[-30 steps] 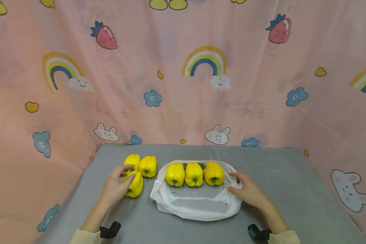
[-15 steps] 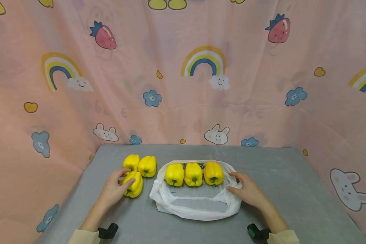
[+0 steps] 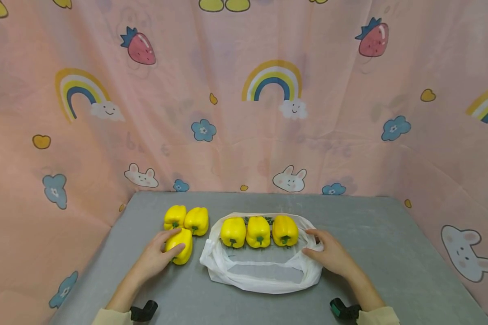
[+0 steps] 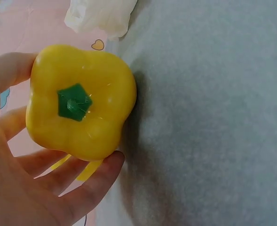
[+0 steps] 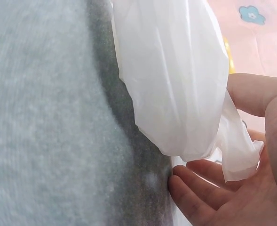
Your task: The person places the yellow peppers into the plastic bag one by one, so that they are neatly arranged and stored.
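Note:
My left hand (image 3: 152,256) grips a yellow bell pepper (image 3: 186,239), its thumb on one side and its fingers curled round the other. In the left wrist view the pepper's green stem end faces the camera, and its underside is close to the table. Just behind it sit two more yellow peppers, one at the left (image 3: 175,217) and one at the right (image 3: 197,220). At the right end of a white plastic bag (image 3: 264,285), my right hand (image 3: 334,255) holds the rim between thumb and fingers. Three yellow peppers (image 3: 258,232) stand in a row within the bag's spread opening.
The grey tabletop (image 3: 370,243) stretches out on both sides of the bag. Behind it hangs a pink printed curtain (image 3: 227,153), which also closes off the left and right. Some dark green bits (image 3: 268,220) show behind the peppers in the bag.
My left hand has closed on the front pepper and shifted it slightly forward and right, apart from the rear left one. The right hand and the bag stay put.

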{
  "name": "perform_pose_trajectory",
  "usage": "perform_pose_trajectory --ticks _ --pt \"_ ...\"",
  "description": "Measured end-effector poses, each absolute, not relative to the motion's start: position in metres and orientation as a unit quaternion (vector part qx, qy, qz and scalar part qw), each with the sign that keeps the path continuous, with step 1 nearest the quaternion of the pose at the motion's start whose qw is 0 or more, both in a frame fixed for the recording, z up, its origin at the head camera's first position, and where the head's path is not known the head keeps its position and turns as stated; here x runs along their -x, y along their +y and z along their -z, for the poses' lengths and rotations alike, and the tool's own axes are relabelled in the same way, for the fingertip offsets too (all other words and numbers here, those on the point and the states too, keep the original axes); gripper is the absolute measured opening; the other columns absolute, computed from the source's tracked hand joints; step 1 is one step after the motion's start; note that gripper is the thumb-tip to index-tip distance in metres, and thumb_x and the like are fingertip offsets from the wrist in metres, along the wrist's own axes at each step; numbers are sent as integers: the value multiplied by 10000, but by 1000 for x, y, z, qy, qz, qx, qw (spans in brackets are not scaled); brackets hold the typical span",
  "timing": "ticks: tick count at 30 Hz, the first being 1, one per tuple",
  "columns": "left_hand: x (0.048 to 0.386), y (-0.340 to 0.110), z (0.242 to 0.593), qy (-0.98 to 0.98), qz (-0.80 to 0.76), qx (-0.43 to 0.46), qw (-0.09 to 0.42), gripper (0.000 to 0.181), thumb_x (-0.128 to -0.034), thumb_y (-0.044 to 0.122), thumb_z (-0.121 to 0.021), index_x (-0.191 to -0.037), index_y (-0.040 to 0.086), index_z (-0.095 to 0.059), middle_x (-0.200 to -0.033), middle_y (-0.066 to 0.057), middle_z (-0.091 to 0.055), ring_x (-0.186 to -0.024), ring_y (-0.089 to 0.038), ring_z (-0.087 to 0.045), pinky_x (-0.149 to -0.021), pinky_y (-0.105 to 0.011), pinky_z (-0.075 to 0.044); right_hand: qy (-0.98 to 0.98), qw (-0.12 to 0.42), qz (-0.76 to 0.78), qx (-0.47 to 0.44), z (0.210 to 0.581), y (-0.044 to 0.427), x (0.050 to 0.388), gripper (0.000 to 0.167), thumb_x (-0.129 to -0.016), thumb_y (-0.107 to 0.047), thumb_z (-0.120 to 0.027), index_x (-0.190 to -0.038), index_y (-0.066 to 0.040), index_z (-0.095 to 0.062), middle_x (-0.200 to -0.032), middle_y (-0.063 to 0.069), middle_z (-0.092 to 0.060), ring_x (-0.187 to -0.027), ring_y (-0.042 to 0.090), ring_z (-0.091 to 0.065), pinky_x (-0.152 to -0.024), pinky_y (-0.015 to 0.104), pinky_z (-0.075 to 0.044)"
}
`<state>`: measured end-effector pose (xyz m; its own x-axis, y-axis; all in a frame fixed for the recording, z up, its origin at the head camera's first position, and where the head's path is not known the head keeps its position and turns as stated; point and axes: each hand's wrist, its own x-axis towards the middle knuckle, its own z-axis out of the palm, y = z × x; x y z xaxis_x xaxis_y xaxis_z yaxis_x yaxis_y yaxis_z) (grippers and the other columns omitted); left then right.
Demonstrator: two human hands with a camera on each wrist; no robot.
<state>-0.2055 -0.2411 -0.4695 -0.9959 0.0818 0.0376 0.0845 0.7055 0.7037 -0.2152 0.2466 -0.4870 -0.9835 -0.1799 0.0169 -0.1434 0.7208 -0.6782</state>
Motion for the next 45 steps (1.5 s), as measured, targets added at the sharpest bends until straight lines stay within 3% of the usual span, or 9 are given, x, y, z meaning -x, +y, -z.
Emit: perform_pose_trajectory --ticks 18,31,38,45 --pt "202 -234 464 -925 378 25 4 665 -929 522 -694 -1454 136 -560 -1429 -156 -542 -1286 -352 -511 -1063 -629 -395 930 33 358 80 483 245 214 642 -926 -360 -744 -1421 -5 -543 -1388 268 -527 -1204 410 -539 -973 631 -445" --pt "196 -215 449 -916 392 54 61 614 -948 486 -689 -1430 122 -579 -1421 -126 -571 -1295 -331 -516 -1056 -591 -423 930 34 358 78 484 245 215 638 -933 -354 -735 -1421 6 -539 -1391 282 -520 -1211 418 -533 -983 638 -438" --pt "192 -200 442 -916 385 82 84 563 -934 460 -719 -1390 145 -615 -1353 -86 -615 -1178 -285 -580 -889 -447 -551 930 36 358 75 484 244 215 640 -929 -360 -740 -1423 -6 -542 -1400 274 -520 -1222 420 -533 -988 641 -436" --pt "191 -188 435 -913 382 105 100 547 -916 415 -752 -1369 132 -633 -1306 -70 -629 -1061 -245 -593 -799 -348 -557 930 35 358 74 484 245 215 636 -931 -354 -737 -1425 -5 -540 -1404 275 -516 -1226 424 -530 -990 644 -434"
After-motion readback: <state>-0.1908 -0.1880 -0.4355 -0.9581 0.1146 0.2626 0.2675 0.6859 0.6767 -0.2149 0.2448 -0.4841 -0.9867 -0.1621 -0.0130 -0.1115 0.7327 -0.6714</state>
